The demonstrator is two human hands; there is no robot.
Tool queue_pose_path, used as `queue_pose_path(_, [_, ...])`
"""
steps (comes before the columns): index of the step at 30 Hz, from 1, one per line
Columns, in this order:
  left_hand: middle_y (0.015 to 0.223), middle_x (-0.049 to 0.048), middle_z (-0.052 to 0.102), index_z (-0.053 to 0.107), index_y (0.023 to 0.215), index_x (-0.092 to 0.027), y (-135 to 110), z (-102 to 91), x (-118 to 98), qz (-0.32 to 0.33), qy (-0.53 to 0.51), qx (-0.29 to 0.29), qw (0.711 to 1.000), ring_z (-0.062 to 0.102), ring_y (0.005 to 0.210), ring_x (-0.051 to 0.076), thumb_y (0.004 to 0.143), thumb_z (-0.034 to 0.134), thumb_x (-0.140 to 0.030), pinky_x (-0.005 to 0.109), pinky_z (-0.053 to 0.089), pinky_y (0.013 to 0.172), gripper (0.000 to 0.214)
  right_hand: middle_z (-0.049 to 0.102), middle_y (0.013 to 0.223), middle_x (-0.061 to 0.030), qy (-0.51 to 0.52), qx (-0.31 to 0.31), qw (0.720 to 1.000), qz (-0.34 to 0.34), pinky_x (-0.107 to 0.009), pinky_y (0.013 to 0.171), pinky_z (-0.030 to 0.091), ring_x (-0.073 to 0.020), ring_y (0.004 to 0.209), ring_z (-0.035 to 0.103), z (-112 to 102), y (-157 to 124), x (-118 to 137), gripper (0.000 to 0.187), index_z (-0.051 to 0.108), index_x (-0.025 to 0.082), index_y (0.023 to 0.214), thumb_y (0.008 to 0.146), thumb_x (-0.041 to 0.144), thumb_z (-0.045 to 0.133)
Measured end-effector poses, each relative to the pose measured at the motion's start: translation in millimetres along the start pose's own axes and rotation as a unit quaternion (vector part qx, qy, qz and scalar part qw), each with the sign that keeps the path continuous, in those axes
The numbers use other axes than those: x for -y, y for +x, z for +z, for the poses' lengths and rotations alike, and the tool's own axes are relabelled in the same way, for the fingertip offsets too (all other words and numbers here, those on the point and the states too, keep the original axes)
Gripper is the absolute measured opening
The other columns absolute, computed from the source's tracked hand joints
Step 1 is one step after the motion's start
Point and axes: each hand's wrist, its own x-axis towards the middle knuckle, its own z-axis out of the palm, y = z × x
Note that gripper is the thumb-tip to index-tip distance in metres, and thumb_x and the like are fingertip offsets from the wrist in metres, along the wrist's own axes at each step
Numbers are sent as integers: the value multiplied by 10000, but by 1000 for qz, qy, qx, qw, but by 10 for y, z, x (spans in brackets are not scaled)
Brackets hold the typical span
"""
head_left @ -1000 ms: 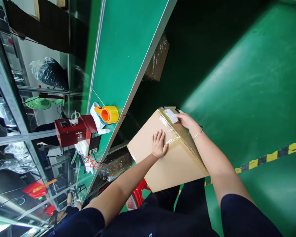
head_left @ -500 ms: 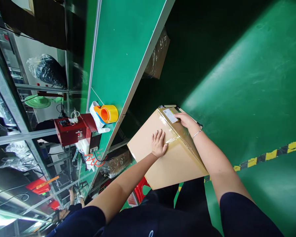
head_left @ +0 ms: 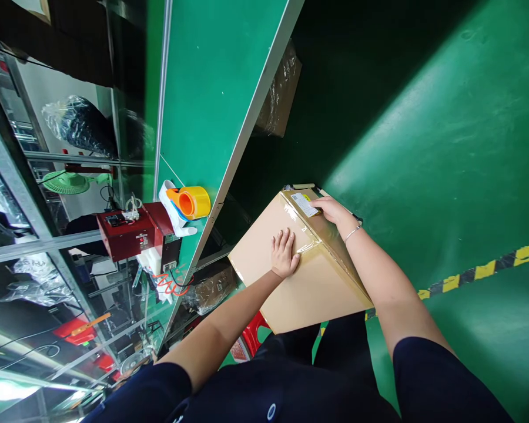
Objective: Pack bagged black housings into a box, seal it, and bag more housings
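A closed cardboard box (head_left: 317, 288) stands in front of my legs, with clear tape over its seam and edge. My left hand (head_left: 284, 255) lies flat on its top, fingers stretched out and holding nothing. On the box's far right side is a white label (head_left: 304, 204) with a small yellow patch. My right hand (head_left: 332, 210) rests at the label's edge, its fingers extended against that side; the fingertips' undersides are hidden. Part of a dark and cream frame (head_left: 304, 187) shows behind the box.
To the left runs a green workbench (head_left: 220, 76) with a metal edge. It bears a tape dispenser with a yellow roll (head_left: 198, 202) and a dark red machine (head_left: 127, 232). Wrapped boxes (head_left: 282, 94) lie under it. A red stool (head_left: 253, 335) stands by my legs; striped tape (head_left: 485, 270) marks the floor.
Both hands keep nearly the same places on the box. The view has shifted slightly, and the person at the lower left is now mostly out of sight.
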Motion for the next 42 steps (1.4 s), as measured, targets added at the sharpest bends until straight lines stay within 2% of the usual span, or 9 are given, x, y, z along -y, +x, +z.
queue_pose_path(14, [1575, 189, 421, 471, 1490, -100, -15, 2, 11, 28, -11, -25, 999, 281, 1517, 331, 945, 363, -509, 507, 127, 1251, 690, 661, 660, -45, -76, -14, 997, -19, -235, 688, 498, -144, 670, 608, 48, -13, -9, 176, 661, 123, 630, 594, 149, 832])
queue_pose_path(19, [1582, 178, 413, 437, 1519, -124, -17, 9, 14, 26, -26, -27, 999, 278, 1518, 335, 940, 387, -504, 511, 136, 1249, 695, 656, 684, -45, -141, -34, 989, -39, -272, 769, 522, -177, 744, 634, 20, -28, -19, 199, 635, 141, 632, 621, 196, 826])
queue_pose_path(21, [1587, 174, 407, 428, 1526, -132, -18, 10, 13, 24, -29, -24, 999, 275, 1518, 340, 939, 392, -501, 518, 136, 1248, 695, 690, 813, -70, -174, -54, 982, -58, -311, 907, 520, -227, 919, 652, 15, -8, 73, 225, 659, 138, 715, 602, 185, 848])
queue_pose_path(24, [1589, 169, 404, 427, 1528, -138, -16, 12, 9, 21, -28, -22, 999, 271, 1520, 341, 937, 401, -501, 518, 136, 1248, 694, 607, 1319, -112, -196, -60, 971, -121, -352, 1152, 390, -262, 1297, 518, 98, -10, 246, 480, 661, 145, 1137, 708, 275, 834])
queue_pose_path(27, [1583, 175, 413, 442, 1518, -129, -11, 9, 2, 21, -23, -25, 999, 272, 1520, 336, 937, 405, -498, 511, 130, 1251, 689, 377, 1567, -33, -200, 19, 962, -183, -317, 1267, 222, -188, 1480, 326, 189, -195, 195, 570, 496, 239, 1438, 925, 445, 638])
queue_pose_path(31, [1582, 168, 417, 463, 1504, -132, -4, -6, -13, 9, -14, -7, 1000, 268, 1522, 331, 929, 407, -501, 512, 130, 1250, 685, 394, 1554, 9, -235, 120, 952, -156, -361, 1308, 100, -232, 1529, 218, -114, -754, -244, 637, 552, 291, 1425, 871, 578, 678])
queue_pose_path(35, [1583, 167, 416, 472, 1500, -131, 3, -27, -36, 5, -25, -2, 1000, 283, 1516, 336, 923, 409, -498, 513, 126, 1250, 687, 488, 1481, 13, -270, 104, 950, -118, -402, 1307, 155, -279, 1478, 340, -442, -1049, -293, 566, 666, 287, 1309, 856, 626, 671])
queue_pose_path(39, [1583, 178, 412, 478, 1495, -115, 20, -51, -63, 2, -27, -3, 1000, 293, 1509, 348, 925, 405, -475, 530, 128, 1244, 678, 495, 1478, -25, -309, 85, 924, -209, -413, 1306, 147, -256, 1498, 300, -45, -768, -19, 668, 579, 258, 1414, 893, 676, 576])
queue_pose_path(42, [1601, 171, 385, 450, 1514, -119, 28, -94, -86, -5, -15, 20, 1000, 269, 1519, 345, 925, 420, -449, 534, 137, 1241, 676, 321, 1592, -38, -344, 100, 914, -190, -443, 1308, 87, -263, 1541, 173, 140, -715, -92, 849, 429, 230, 1530, 860, 735, 561])
